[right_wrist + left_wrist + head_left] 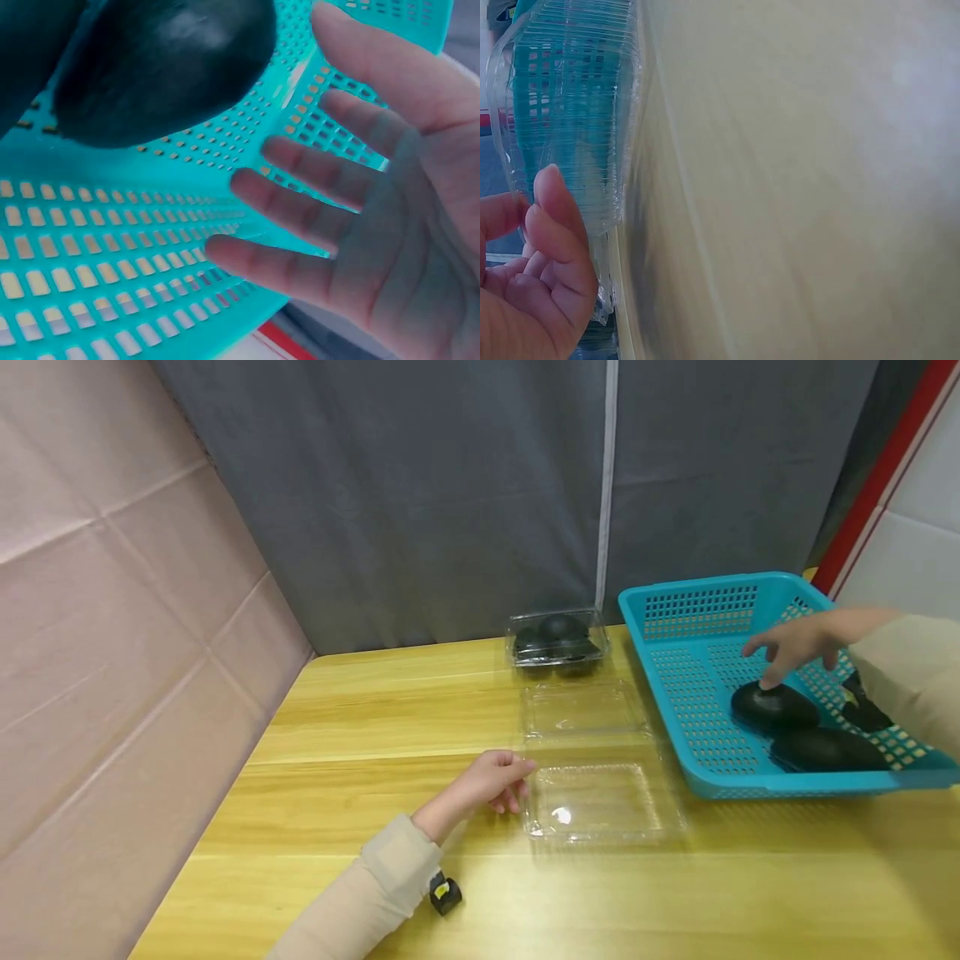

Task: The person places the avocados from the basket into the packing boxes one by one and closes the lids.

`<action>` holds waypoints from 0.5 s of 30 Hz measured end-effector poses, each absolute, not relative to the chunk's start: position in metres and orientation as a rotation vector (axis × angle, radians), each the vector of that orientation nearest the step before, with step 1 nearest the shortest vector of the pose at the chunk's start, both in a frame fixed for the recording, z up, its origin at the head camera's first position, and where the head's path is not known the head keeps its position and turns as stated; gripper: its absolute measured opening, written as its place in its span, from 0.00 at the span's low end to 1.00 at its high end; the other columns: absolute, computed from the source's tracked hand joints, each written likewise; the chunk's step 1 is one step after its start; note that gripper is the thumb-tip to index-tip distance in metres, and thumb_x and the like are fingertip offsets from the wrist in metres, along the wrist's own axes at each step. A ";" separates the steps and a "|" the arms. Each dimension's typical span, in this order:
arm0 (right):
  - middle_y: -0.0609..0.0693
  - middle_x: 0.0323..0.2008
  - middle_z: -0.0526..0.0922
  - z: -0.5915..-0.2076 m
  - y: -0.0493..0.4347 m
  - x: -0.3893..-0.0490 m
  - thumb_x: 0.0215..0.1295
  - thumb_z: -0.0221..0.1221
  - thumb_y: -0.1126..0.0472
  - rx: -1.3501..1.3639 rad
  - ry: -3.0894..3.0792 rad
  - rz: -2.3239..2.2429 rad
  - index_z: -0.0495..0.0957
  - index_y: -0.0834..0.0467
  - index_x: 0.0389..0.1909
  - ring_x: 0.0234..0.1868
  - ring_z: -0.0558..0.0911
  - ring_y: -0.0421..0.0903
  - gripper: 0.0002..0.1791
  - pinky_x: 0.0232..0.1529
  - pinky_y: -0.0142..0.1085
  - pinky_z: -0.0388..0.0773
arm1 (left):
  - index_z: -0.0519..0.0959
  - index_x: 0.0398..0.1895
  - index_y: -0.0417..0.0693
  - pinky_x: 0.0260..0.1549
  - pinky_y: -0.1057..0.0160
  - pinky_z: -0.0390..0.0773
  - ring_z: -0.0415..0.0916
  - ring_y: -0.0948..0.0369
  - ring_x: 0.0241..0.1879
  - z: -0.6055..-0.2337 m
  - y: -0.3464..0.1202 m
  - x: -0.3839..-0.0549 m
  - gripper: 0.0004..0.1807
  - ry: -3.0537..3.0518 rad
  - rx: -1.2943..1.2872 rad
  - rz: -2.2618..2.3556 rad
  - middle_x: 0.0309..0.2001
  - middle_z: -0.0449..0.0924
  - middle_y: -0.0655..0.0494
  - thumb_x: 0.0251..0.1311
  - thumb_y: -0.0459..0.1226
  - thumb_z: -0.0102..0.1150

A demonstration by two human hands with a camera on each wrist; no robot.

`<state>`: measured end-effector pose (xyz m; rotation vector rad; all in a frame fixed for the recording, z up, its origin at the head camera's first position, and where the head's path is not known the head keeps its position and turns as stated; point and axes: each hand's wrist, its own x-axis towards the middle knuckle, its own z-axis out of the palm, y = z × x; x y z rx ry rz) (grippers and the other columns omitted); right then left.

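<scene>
In the head view an unfolded clear plastic clamshell box [600,837] lies on the wooden table. My left hand [497,778] pinches its left rim; the left wrist view shows the clear ribbed wall [570,150] beside the thumb and fingers. My right hand [798,643] reaches into a blue plastic basket [678,727], fingers spread, just above a dark oval fruit, like an avocado [776,708]. Another such dark fruit [828,750] lies beside it. From the right wrist, the open palm [390,195] faces the dark fruit [172,67], with a gap between them.
Behind the open box stands a closed clear box [558,643] holding several dark fruits. A grey curtain [420,510] hangs along the table's back edge, and a pale covered wall [112,652] rises at the left. Bare wooden tabletop [360,727] extends left of the boxes.
</scene>
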<state>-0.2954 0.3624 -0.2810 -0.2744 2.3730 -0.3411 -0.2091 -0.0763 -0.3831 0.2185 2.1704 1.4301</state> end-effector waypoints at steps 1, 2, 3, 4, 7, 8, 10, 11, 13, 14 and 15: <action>0.83 0.53 0.54 -0.281 0.364 -0.294 0.56 0.61 0.45 -0.255 2.339 -0.351 0.49 0.71 0.62 0.50 0.61 0.80 0.47 0.37 0.62 0.73 | 0.74 0.35 0.34 0.09 0.75 0.65 0.68 0.66 0.11 -0.383 -0.076 -0.209 0.18 2.171 0.218 1.430 0.20 0.75 0.56 0.63 0.44 0.51; 0.83 0.53 0.54 -0.282 0.365 -0.292 0.56 0.61 0.46 -0.242 2.311 -0.360 0.48 0.72 0.62 0.50 0.61 0.80 0.47 0.37 0.63 0.73 | 0.74 0.35 0.35 0.09 0.75 0.65 0.68 0.66 0.11 -0.383 -0.076 -0.209 0.18 2.171 0.216 1.429 0.20 0.75 0.56 0.63 0.44 0.51; 0.83 0.53 0.53 -0.283 0.366 -0.290 0.57 0.61 0.47 -0.226 2.291 -0.366 0.48 0.72 0.62 0.50 0.62 0.80 0.46 0.38 0.63 0.72 | 0.74 0.35 0.35 0.09 0.75 0.64 0.68 0.66 0.12 -0.383 -0.076 -0.209 0.18 2.171 0.215 1.428 0.20 0.75 0.56 0.63 0.44 0.51; 0.83 0.53 0.53 -0.284 0.367 -0.289 0.56 0.61 0.48 -0.206 2.273 -0.375 0.47 0.72 0.62 0.51 0.61 0.79 0.47 0.39 0.64 0.72 | 0.74 0.35 0.35 0.09 0.75 0.64 0.68 0.66 0.12 -0.383 -0.076 -0.209 0.18 2.171 0.214 1.427 0.20 0.75 0.56 0.63 0.45 0.51; 0.83 0.53 0.53 -0.287 0.368 -0.286 0.56 0.62 0.50 -0.182 2.243 -0.385 0.47 0.73 0.62 0.51 0.61 0.79 0.47 0.40 0.64 0.71 | 0.74 0.36 0.35 0.09 0.74 0.65 0.68 0.66 0.12 -0.383 -0.077 -0.209 0.18 2.172 0.215 1.423 0.20 0.75 0.56 0.63 0.45 0.51; 0.83 0.53 0.53 -0.288 0.368 -0.286 0.56 0.62 0.50 -0.182 2.236 -0.389 0.47 0.73 0.61 0.52 0.60 0.80 0.46 0.40 0.65 0.71 | 0.74 0.36 0.35 0.09 0.74 0.65 0.68 0.66 0.12 -0.382 -0.077 -0.208 0.18 2.171 0.216 1.422 0.20 0.75 0.56 0.63 0.45 0.50; 0.84 0.53 0.53 -0.290 0.369 -0.286 0.56 0.62 0.51 -0.180 2.220 -0.404 0.47 0.73 0.61 0.52 0.60 0.79 0.46 0.41 0.65 0.71 | 0.74 0.36 0.35 0.09 0.74 0.65 0.68 0.66 0.12 -0.382 -0.077 -0.208 0.18 2.170 0.218 1.422 0.20 0.75 0.56 0.63 0.45 0.50; 0.83 0.52 0.54 -0.291 0.368 -0.286 0.56 0.62 0.52 -0.186 2.215 -0.411 0.47 0.73 0.61 0.52 0.61 0.79 0.45 0.40 0.65 0.71 | 0.74 0.36 0.35 0.09 0.74 0.65 0.68 0.66 0.12 -0.382 -0.077 -0.208 0.18 2.169 0.219 1.423 0.20 0.75 0.56 0.63 0.45 0.50; 0.82 0.51 0.56 -0.292 0.368 -0.286 0.55 0.62 0.53 -0.196 2.207 -0.423 0.47 0.73 0.61 0.51 0.62 0.77 0.44 0.40 0.64 0.72 | 0.74 0.36 0.35 0.09 0.74 0.64 0.68 0.66 0.12 -0.381 -0.077 -0.208 0.18 2.168 0.218 1.423 0.20 0.75 0.56 0.63 0.45 0.50; 0.82 0.51 0.57 -0.293 0.368 -0.286 0.55 0.62 0.54 -0.190 2.203 -0.423 0.47 0.72 0.61 0.51 0.63 0.77 0.44 0.40 0.64 0.72 | 0.73 0.36 0.35 0.09 0.74 0.64 0.68 0.66 0.12 -0.381 -0.077 -0.208 0.18 2.167 0.218 1.424 0.20 0.75 0.56 0.63 0.45 0.50; 0.81 0.50 0.58 -0.294 0.368 -0.286 0.55 0.62 0.55 -0.190 2.203 -0.422 0.47 0.72 0.60 0.50 0.64 0.76 0.43 0.40 0.63 0.72 | 0.73 0.36 0.35 0.09 0.74 0.64 0.68 0.66 0.12 -0.381 -0.077 -0.208 0.18 2.166 0.217 1.424 0.20 0.75 0.56 0.63 0.45 0.50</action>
